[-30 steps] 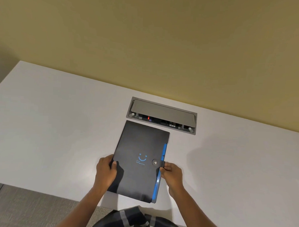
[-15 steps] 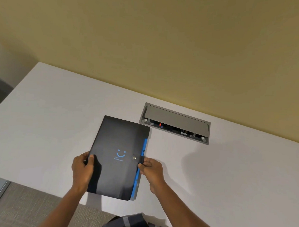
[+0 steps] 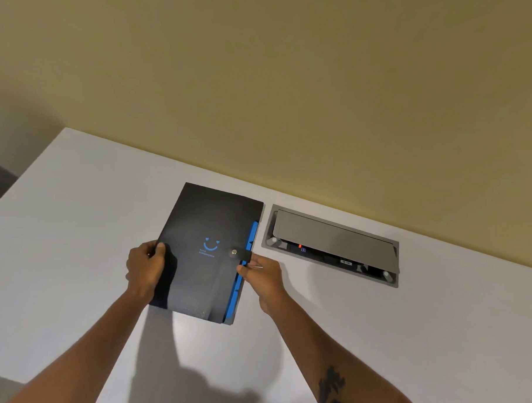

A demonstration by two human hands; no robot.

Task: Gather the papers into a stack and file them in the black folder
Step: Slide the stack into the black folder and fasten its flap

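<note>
The black folder (image 3: 206, 253) is closed, with a blue smiley on its cover, a snap strap on its right side and blue tabs along the right edge. It sits over the white table, held at both sides. My left hand (image 3: 144, 264) grips its left edge, thumb on the cover. My right hand (image 3: 263, 276) pinches the right edge just below the snap. No loose papers are visible.
A grey cable hatch (image 3: 333, 244) with its lid tilted up is set into the white table (image 3: 74, 223) right of the folder. A yellow wall runs behind the table. The table's left edge drops off near the far left.
Both hands have carried the folder leftwards and farther from me, from in front of the hatch to its left side. The grip is the same.
</note>
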